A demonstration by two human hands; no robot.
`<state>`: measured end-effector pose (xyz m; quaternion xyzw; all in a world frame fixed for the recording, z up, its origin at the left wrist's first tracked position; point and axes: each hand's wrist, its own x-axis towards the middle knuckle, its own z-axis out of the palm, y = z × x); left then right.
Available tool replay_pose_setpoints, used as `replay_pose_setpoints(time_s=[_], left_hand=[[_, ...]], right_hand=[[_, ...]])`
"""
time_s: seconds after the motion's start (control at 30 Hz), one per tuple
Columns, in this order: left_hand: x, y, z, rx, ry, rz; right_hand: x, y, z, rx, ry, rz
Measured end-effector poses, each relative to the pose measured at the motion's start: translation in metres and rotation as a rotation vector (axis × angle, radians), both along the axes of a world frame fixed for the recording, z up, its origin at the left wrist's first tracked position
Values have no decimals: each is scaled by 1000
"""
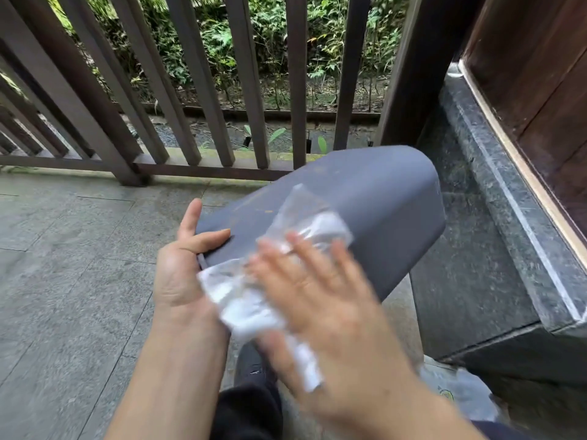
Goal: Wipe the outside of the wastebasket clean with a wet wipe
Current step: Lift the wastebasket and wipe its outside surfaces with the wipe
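Note:
A dark grey wastebasket [374,204] lies tipped on its side above the floor, its base pointing away from me toward the railing. My left hand [181,268] grips its rim at the near left, thumb on the outer wall. My right hand [320,287] lies flat and blurred on the basket's upper side, pressing a white wet wipe [254,293] against it. The wipe is crumpled and spreads out from under the fingers toward the rim. The basket's opening is hidden behind my hands.
A brown wooden railing [203,90] stands close behind the basket, greenery beyond it. A dark stone ledge [495,223] and a wooden door frame [540,90] rise on the right. Grey stone tiles [70,268] cover the floor at left. A plastic packet [457,392] lies by my right forearm.

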<state>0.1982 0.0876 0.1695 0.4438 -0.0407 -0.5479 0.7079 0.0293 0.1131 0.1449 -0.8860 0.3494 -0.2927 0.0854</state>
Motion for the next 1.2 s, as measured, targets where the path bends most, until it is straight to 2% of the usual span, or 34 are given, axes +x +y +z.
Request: replay_pose_setpoints(time_s=[0.07,0.17,0.27,0.37,0.47,0.6,0.73,0.87,0.93,1.03,1.2], left_hand=[[-1,-1,3,-35,29,44],[0,-2,6,-93,79,96],[2,-2,7,-135,90,105],[4,-2,8,-162,97,110],[2,-1,9,-189,86,137],[-7,-3,8,-246,64,137],[-8,-3,6,-202,30,129],[-7,-2,7,-171,65,78],[-13,-3,8,-177,63,79],[-22,-2,9,-204,55,42],[-21,1,10,-194,104,-46]], right_hand=[[-31,-27,3,92,-61,-188],[-71,-65,-1,334,-251,-436],[-80,-81,-12,503,-392,-423],[-68,-80,-11,699,-689,-387],[-54,-73,-3,744,-849,-351],[-20,-40,9,533,-761,-118],[11,6,3,266,-415,123],[7,-5,4,87,-268,256],[-4,-24,6,20,-177,174],[-26,-52,5,-76,-71,-111],[-61,-81,-2,-100,-161,-466]])
